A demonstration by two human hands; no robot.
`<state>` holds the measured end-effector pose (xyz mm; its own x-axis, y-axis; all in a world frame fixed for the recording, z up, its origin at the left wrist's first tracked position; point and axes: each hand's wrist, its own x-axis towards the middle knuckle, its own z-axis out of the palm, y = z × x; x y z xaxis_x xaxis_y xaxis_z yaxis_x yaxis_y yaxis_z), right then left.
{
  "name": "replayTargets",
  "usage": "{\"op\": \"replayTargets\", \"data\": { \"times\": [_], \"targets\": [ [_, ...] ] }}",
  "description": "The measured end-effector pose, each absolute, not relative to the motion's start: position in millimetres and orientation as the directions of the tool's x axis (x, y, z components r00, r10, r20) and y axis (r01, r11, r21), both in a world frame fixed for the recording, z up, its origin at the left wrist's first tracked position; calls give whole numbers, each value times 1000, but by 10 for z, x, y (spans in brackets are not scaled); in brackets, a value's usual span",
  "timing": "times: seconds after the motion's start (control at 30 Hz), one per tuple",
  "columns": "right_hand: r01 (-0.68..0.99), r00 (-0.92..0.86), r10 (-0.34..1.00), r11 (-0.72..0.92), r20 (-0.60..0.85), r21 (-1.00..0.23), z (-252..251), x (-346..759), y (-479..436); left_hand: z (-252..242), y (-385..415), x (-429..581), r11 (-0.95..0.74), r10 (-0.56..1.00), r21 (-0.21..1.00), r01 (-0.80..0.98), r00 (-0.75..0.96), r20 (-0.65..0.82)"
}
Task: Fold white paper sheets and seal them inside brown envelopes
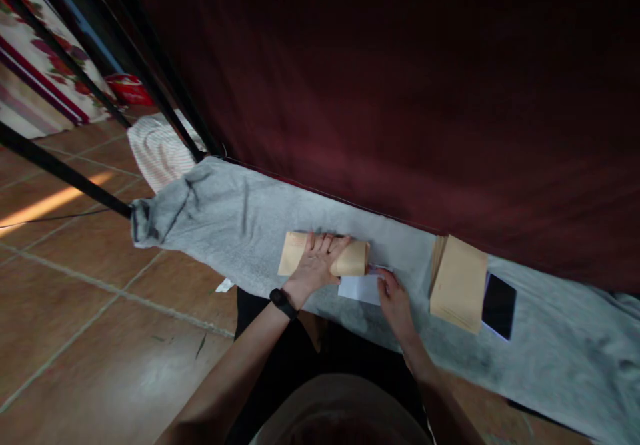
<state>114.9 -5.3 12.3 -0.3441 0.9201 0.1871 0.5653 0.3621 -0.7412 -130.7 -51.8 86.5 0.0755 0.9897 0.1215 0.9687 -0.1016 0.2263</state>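
Observation:
My left hand [319, 263] lies flat with fingers spread on a tan kraft-paper envelope [290, 258], pressing it onto the grey cloth. At the envelope's right end, my right hand [395, 296] is closed in a pinch at the edge of a white sheet of paper [359, 289]. Part of that sheet shows below and to the right of the envelope; how far it reaches under or into the envelope is hidden. A stack of similar tan envelopes [459, 285] sits to the right of my right hand.
Grey cloth [225, 198] covers the long narrow surface. A dark-screened phone [500, 305] lies beside the envelope stack. A dark red curtain [375, 98] hangs along the far edge. Black metal bars [65, 168] stand at the left, above the tiled floor [125, 358].

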Motion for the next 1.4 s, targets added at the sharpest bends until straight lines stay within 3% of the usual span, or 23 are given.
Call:
{"op": "replayTargets", "data": {
  "times": [0.13,0.23,0.43,0.6,0.7,0.77,1.2,1.3,1.4],
  "targets": [
    [643,-520,822,555,231,-528,56,1015,-163,719,-476,-1451,28,996,159,987,-40,76],
    [719,-553,810,583,196,-378,10,921,-237,630,-432,-1523,53,998,169,984,-55,6],
    [780,-556,818,574,147,-250,34,866,-273,561,-377,-1619,86,996,223,971,-86,-8],
    [797,-559,820,572,118,-195,13,881,-257,472,-576,-1262,-194,970,311,930,135,202],
    [788,-585,802,597,118,-152,-27,907,-255,293,-776,-840,-310,945,342,887,248,212],
    [775,-606,785,619,125,-127,-47,925,-256,158,-880,-625,-288,950,317,904,227,215],
    [865,-405,859,471,314,-173,-99,1308,-233,-66,-962,-603,-14,965,190,982,-37,260],
    [887,-314,903,389,293,-248,-47,1395,-177,-95,-973,-556,21,958,193,981,-76,278],
    [903,-216,960,266,177,-337,60,1375,-78,-110,-976,-548,19,953,193,981,-76,293]
  ]
}}
